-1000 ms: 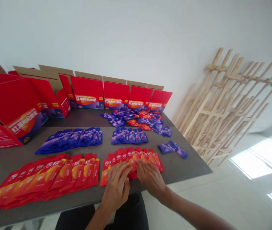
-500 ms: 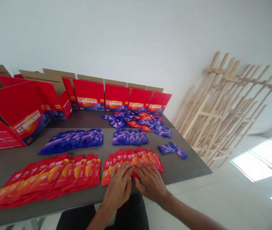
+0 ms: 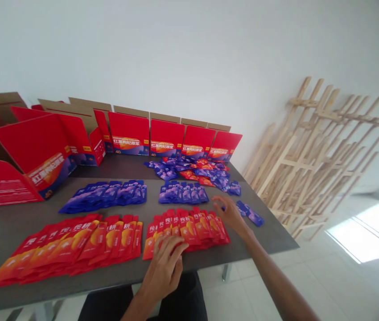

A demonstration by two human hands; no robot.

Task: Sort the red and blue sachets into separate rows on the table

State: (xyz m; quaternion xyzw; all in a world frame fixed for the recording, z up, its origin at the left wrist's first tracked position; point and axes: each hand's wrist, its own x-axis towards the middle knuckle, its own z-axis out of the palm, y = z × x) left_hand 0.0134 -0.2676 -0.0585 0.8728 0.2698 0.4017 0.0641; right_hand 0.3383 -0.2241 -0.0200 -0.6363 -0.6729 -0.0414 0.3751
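My left hand (image 3: 166, 259) rests at the front of a fanned row of red-and-orange sachets (image 3: 191, 228), its fingers slightly bent and apart, covering the lower part of some. My right hand (image 3: 232, 216) is at the right end of that row, over a loose blue sachet (image 3: 224, 207) that it mostly hides. Its fingers are apart and loosely curved; whether they touch the sachet I cannot tell. Two more blue sachets (image 3: 253, 216) lie just right of this hand. Behind the red row is a shorter overlapping row of blue sachets (image 3: 183, 192).
To the left lie a larger red sachet row (image 3: 65, 245) and a blue one (image 3: 104, 196). A mixed pile of sachets (image 3: 196, 169) sits before open red cartons (image 3: 166, 136) along the wall. Wooden easels (image 3: 306, 151) lean beyond the table's right edge.
My right hand has left the red sachets and moved right and away from me, over the loose blue sachets. My left hand stays at the red row, with its fingers slightly lifted.
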